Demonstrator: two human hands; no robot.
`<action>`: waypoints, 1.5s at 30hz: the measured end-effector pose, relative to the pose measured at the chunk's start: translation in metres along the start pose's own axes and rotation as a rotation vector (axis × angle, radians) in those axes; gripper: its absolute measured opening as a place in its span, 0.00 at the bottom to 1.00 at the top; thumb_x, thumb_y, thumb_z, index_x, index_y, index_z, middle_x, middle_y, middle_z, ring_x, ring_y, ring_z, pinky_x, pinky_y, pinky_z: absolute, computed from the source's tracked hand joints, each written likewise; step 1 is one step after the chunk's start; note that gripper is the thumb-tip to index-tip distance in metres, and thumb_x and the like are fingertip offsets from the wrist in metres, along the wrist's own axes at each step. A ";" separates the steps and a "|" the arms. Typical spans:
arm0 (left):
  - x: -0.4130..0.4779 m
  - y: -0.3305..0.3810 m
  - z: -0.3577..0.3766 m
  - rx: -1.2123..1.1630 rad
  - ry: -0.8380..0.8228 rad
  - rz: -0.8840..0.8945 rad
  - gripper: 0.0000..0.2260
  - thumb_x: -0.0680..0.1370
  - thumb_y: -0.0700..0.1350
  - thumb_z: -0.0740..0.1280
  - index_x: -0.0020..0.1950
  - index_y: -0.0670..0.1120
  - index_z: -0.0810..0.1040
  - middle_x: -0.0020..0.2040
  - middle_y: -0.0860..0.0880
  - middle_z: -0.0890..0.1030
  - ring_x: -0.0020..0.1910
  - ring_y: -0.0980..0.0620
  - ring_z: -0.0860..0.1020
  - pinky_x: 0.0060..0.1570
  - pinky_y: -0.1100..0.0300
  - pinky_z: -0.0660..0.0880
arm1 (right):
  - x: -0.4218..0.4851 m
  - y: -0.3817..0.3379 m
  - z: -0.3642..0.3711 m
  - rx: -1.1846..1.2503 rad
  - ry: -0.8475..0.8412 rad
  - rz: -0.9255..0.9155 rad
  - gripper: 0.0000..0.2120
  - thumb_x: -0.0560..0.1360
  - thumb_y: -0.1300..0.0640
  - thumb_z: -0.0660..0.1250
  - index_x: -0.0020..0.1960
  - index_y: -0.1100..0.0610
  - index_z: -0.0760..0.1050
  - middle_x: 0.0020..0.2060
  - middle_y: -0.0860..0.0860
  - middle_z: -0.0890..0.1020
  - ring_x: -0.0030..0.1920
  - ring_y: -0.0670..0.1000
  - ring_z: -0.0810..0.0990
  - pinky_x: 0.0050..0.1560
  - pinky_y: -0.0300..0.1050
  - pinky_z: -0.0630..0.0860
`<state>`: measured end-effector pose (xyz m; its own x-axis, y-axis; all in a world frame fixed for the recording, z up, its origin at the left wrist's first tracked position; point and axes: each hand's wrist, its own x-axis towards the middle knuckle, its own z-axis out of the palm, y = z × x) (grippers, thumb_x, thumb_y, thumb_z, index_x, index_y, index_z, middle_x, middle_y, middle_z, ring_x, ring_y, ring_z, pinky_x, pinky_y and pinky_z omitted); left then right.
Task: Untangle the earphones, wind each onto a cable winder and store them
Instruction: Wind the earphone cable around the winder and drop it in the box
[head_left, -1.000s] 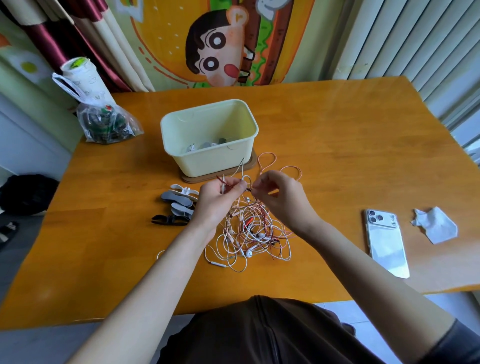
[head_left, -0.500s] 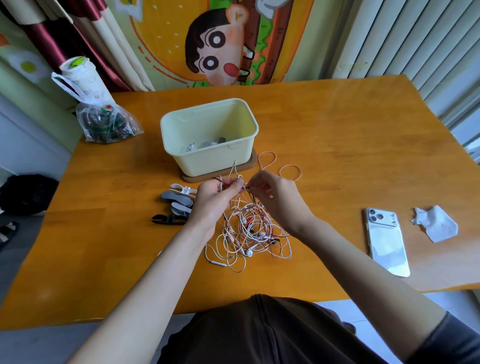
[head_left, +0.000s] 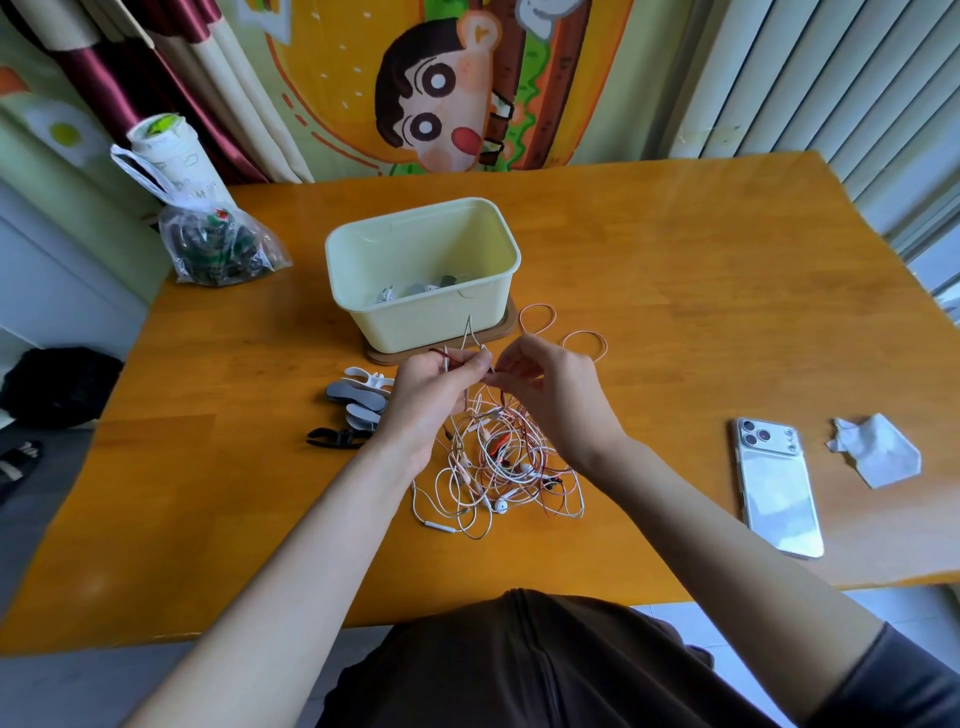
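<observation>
1. The fingers of the left hand are curled, with thumb and forefinger pressed together on a dark red cable and a pale strand that loops up above the knuckles.
2. The fingers of the right hand are bent inward and pinch the same dark red cable just beside the left fingertips. The two hands almost touch.
3. Both hands are raised above the table, and strands hang from them to the tangle of earphones.
4. The tangle is a loose heap of white, pink and red wires, with earbuds and a white remote showing at its near side. It lies in the middle of the table, toward the near edge.
5. Two pink loops of the tangle reach out toward the far edge, behind the right hand.
6. The cable winders, white, grey and one black, lie in a small cluster just left of the left hand.
7. A pale yellow box stands beyond the hands on a brown board, toward the far edge. A few small white and grey things lie in it, too small to tell apart.
8. A phone lies face down toward the near right corner, with a crumpled tissue just beside it, closer to the right edge.
9. A clear plastic bag with dark contents sits at the far left corner.
</observation>
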<state>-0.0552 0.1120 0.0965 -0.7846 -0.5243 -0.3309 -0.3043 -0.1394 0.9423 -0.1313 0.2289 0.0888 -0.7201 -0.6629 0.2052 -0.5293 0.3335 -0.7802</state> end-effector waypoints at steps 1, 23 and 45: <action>0.000 0.000 -0.001 -0.001 -0.003 -0.003 0.09 0.79 0.42 0.66 0.53 0.37 0.77 0.20 0.59 0.72 0.21 0.63 0.69 0.24 0.75 0.64 | 0.000 0.000 0.000 -0.012 -0.017 -0.010 0.06 0.73 0.57 0.71 0.46 0.59 0.78 0.38 0.49 0.82 0.39 0.46 0.80 0.42 0.35 0.77; 0.002 0.000 0.002 0.148 -0.092 0.019 0.05 0.79 0.42 0.66 0.44 0.48 0.78 0.32 0.56 0.78 0.32 0.59 0.71 0.38 0.64 0.69 | 0.013 -0.001 -0.003 0.379 0.067 0.443 0.08 0.81 0.59 0.55 0.42 0.55 0.62 0.32 0.51 0.72 0.28 0.47 0.71 0.43 0.59 0.79; 0.000 -0.002 0.001 0.011 0.075 -0.006 0.06 0.80 0.42 0.63 0.43 0.47 0.76 0.29 0.56 0.73 0.31 0.57 0.68 0.35 0.64 0.64 | -0.002 -0.002 -0.012 0.233 -0.249 0.177 0.06 0.78 0.54 0.63 0.43 0.54 0.73 0.29 0.45 0.71 0.29 0.45 0.67 0.30 0.41 0.65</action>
<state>-0.0550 0.1130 0.0945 -0.7404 -0.5848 -0.3316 -0.3149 -0.1340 0.9396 -0.1341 0.2373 0.0973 -0.6451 -0.7607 -0.0725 -0.2693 0.3151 -0.9100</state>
